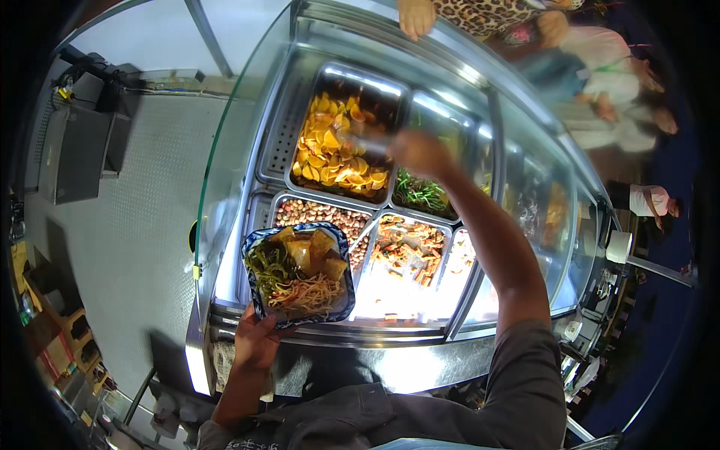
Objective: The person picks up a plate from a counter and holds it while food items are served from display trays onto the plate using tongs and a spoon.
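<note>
My left hand [256, 340] grips the lower left rim of a blue-and-white square bowl [349, 306], which holds green strips, pale shreds and golden-brown chunks. Over the display case reaches my right hand [422, 153], closed on a blurred utensil [371, 143] whose far end is over yellow slices [332, 149] in a dark liquid in a metal tray. Below that tray lie peanuts [315, 211], partly hidden by the bowl. Green stems [419, 191] fill part of the tray beneath my right hand, and an orange-red mixed dish [410, 242] is in another.
A curved glass panel [219, 169] edges the case on the left. Another person's hand [416, 19] rests on the top metal frame [467, 70]. Several people are beyond the glass, top right. Metal boxes [76, 154] stand on the ridged floor at left.
</note>
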{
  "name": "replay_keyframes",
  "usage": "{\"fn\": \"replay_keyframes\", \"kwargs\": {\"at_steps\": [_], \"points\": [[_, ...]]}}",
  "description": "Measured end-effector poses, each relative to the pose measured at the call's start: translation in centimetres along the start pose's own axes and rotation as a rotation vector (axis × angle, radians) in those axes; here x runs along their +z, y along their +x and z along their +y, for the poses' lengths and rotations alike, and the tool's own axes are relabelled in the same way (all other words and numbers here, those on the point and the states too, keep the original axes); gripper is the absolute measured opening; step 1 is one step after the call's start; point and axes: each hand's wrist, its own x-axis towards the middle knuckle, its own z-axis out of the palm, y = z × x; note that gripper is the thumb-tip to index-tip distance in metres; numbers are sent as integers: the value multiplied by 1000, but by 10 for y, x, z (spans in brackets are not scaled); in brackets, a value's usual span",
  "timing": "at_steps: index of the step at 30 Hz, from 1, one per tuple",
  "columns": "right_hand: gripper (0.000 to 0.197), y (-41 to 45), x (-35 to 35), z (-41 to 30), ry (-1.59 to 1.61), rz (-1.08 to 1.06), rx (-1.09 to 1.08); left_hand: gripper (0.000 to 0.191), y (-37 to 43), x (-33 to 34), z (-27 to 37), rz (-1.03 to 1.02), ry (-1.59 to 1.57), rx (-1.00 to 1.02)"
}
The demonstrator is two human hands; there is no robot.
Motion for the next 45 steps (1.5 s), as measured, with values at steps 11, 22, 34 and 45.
{"fn": "replay_keyframes", "kwargs": {"at_steps": [11, 22, 34, 45], "points": [[46, 100, 28, 32, 294, 264, 26, 49, 21, -2, -10, 126, 51, 2], [52, 32, -32, 81, 292, -64, 23, 49, 30, -7, -4, 70, 18, -47], [39, 58, 27, 35, 444, -212, 91, 50, 27, -8, -11, -18, 21, -4], [38, 56, 58, 45, 520, -193, -53, 46, 27, 18, -6, -3, 77, 17]]}}
